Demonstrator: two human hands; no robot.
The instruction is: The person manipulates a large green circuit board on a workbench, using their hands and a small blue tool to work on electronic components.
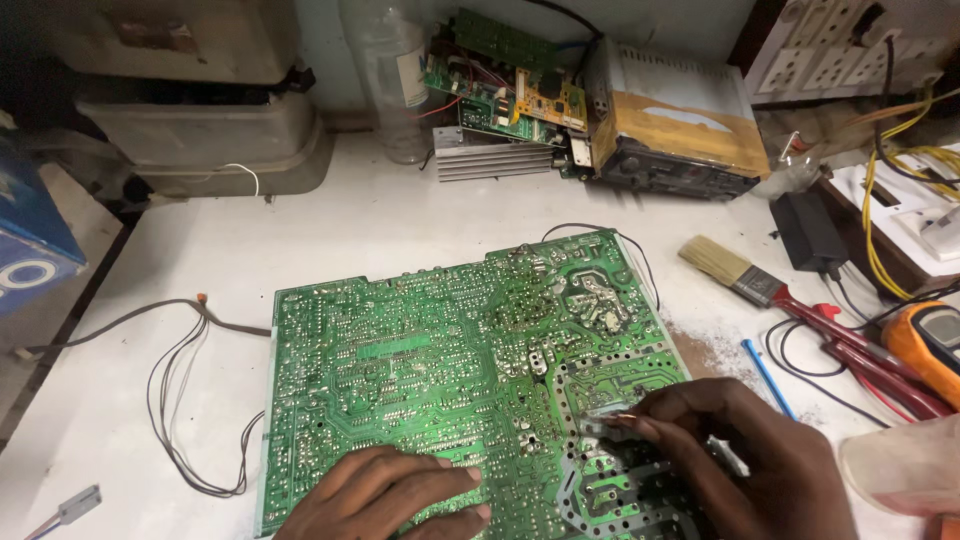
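Bench point(380, 220): white top, dusty, carrying everything listed below.

Board point(470, 380): large green circuit board, solder side up, flat at bench centre and reaching the near edge. Thin dark wires point(185, 400) trail from its left edge across the bench to a small grey plug point(78, 502).

Casings point(200, 110): two grey housings stacked at the far left corner. Beside them stands a clear bottle point(392, 75).

Chassis point(670, 120): an opened unit at the far side, with smaller green boards point(505, 80) and a finned heatsink point(490, 155) leaning just left of it.

Left hand point(390, 495): resting palm down on the near edge of the board, fingers flat and together, holding nothing; its grip is not closed on anything.

Right hand point(740, 460): over the near right corner of the board, fingertips pinched narrow on a small metallic piece point(605, 420) that touches the solder side. What the piece is cannot be told.

Meter point(925, 345): orange, at the right edge, with red leads point(870, 365) running toward the board.

Brush point(745, 280): flat, pale bristles, red handle, lying right of the board, apart from it. Grey dust lies between brush and board.

Adapter point(808, 230): black, beyond the brush.

Pen point(768, 378): blue, slim, just right of the right hand.
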